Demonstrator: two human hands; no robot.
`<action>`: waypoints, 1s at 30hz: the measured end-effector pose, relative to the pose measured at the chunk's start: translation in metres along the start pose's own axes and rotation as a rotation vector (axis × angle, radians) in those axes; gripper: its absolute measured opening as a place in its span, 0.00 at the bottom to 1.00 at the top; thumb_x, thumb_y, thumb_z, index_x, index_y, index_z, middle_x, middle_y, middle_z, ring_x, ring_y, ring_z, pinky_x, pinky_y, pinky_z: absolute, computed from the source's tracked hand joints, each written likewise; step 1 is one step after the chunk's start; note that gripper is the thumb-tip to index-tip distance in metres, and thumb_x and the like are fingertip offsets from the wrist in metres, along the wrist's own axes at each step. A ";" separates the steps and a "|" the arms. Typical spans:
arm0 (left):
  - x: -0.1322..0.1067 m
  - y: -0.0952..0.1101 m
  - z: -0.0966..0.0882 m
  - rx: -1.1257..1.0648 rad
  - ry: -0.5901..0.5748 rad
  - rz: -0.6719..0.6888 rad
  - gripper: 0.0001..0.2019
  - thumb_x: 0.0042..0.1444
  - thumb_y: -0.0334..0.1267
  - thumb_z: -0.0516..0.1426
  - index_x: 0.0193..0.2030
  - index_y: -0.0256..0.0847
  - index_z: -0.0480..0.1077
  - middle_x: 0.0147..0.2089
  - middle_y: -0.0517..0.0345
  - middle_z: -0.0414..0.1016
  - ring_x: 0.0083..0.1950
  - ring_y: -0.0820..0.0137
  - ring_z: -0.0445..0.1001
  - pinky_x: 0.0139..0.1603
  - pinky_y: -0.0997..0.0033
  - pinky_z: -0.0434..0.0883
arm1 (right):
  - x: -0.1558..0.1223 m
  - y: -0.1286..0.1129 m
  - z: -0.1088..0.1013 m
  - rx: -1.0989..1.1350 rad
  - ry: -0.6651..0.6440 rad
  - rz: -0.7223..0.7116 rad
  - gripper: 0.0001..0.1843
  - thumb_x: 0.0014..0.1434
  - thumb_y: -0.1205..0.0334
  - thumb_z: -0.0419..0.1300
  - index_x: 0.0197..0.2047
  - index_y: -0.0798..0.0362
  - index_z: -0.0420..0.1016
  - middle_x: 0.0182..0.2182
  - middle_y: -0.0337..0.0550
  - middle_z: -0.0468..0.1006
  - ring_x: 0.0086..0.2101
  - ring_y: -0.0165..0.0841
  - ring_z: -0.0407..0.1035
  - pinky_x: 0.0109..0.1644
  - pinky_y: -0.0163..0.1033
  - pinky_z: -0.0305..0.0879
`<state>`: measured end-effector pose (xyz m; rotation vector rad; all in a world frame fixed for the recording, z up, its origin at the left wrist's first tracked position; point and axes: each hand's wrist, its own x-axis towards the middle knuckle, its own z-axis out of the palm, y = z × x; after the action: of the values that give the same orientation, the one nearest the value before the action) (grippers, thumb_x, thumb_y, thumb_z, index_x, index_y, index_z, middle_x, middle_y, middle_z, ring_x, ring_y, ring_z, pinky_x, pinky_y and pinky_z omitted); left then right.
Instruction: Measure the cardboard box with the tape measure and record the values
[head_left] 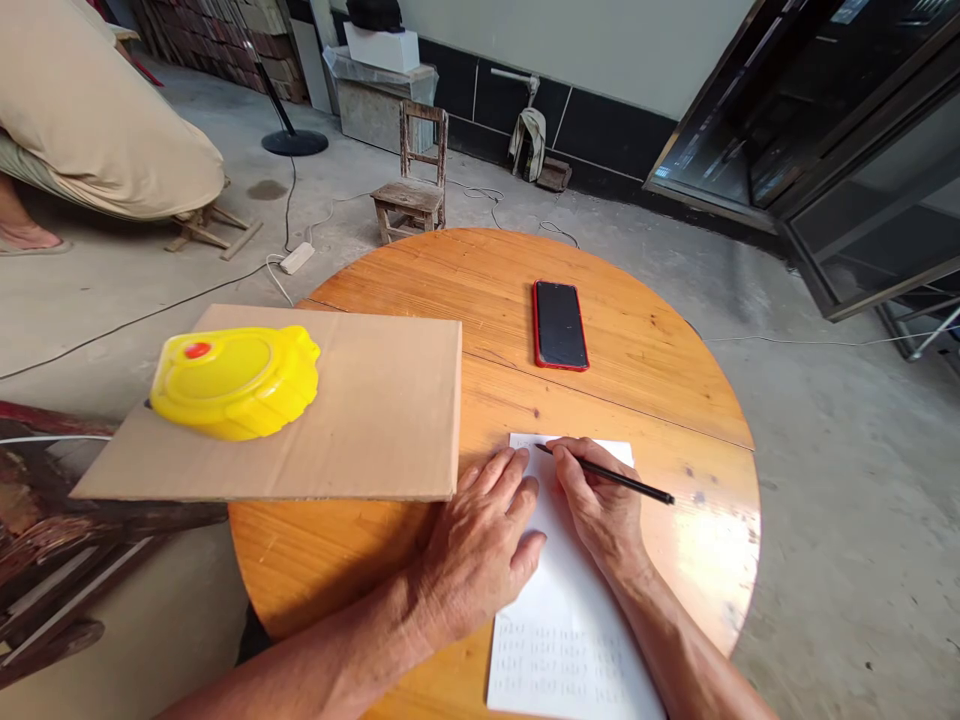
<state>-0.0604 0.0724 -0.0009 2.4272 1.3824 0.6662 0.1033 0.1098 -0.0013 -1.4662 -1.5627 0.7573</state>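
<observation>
In my right hand (600,505) is a slim black pen (626,479), its tip on the upper part of a white sheet of paper (559,590). Rows of small handwritten marks cover the sheet's lower end, and a few faint ones show by the pen tip. My left hand (491,535) lies flat with fingers spread, partly on the paper's left edge and partly on the wooden table. Just beyond its fingers is the edge of a cardboard piece (382,410). A yellow tape-measure-shaped case with a red button (236,385) rests on that cardboard.
A phone in a red case (561,325) lies on the round wooden table (660,390). Past it stand a small wooden chair (412,185) and a black stand base (295,142). Cables and a power strip (298,258) cross the floor. A seated person's leg (112,120) shows upper left.
</observation>
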 end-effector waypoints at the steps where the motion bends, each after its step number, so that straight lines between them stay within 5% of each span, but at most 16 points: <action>1: 0.000 0.000 0.000 0.000 0.000 0.001 0.18 0.57 0.37 0.59 0.53 0.34 0.69 0.63 0.40 0.68 0.66 0.51 0.63 0.61 0.47 0.67 | 0.000 0.000 0.001 -0.001 -0.001 -0.001 0.10 0.63 0.57 0.58 0.37 0.51 0.79 0.25 0.39 0.77 0.24 0.30 0.68 0.28 0.36 0.64; 30: 0.002 0.003 -0.002 0.026 -0.013 -0.001 0.18 0.57 0.36 0.57 0.54 0.33 0.70 0.63 0.40 0.68 0.66 0.50 0.64 0.61 0.48 0.69 | 0.000 -0.005 -0.001 -0.052 -0.008 0.026 0.10 0.62 0.59 0.58 0.36 0.51 0.80 0.23 0.39 0.76 0.23 0.31 0.67 0.29 0.37 0.64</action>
<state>-0.0582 0.0730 0.0031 2.4466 1.3955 0.6346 0.1017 0.1095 0.0034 -1.5261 -1.5829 0.7436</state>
